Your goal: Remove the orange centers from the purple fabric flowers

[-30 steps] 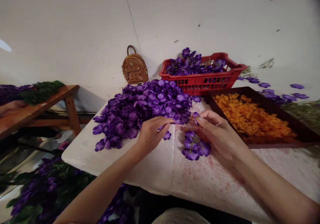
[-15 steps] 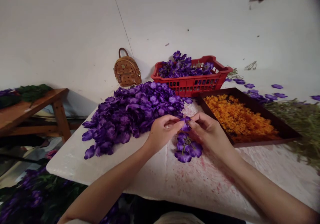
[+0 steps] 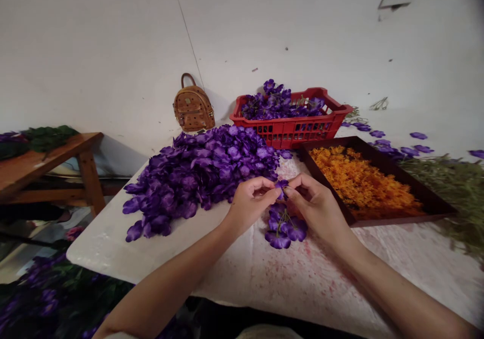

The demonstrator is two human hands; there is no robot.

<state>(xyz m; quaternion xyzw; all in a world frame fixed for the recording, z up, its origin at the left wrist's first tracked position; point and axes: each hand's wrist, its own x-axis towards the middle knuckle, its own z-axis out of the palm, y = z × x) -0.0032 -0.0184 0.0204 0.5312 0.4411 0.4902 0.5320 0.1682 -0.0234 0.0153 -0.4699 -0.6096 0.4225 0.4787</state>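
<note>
Grasping one purple flower (image 3: 280, 186) in the fingertips of both left hand (image 3: 251, 199) and right hand (image 3: 312, 197), near the small bunch (image 3: 284, 228); best to pinch lightly, without any crushing. Counted on the tabletop (image 3: 245, 263): one small bunch, one purple heap (image 3: 206, 170) too dense to number, one red crate (image 3: 278, 123), one brown tray (image 3: 431, 200) of orange blooms (image 3: 366, 185).

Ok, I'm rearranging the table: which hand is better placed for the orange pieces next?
Probably the right hand, beside the tray of orange pieces; the left hand is nearer the purple petals. Both pinch one flower.
</note>
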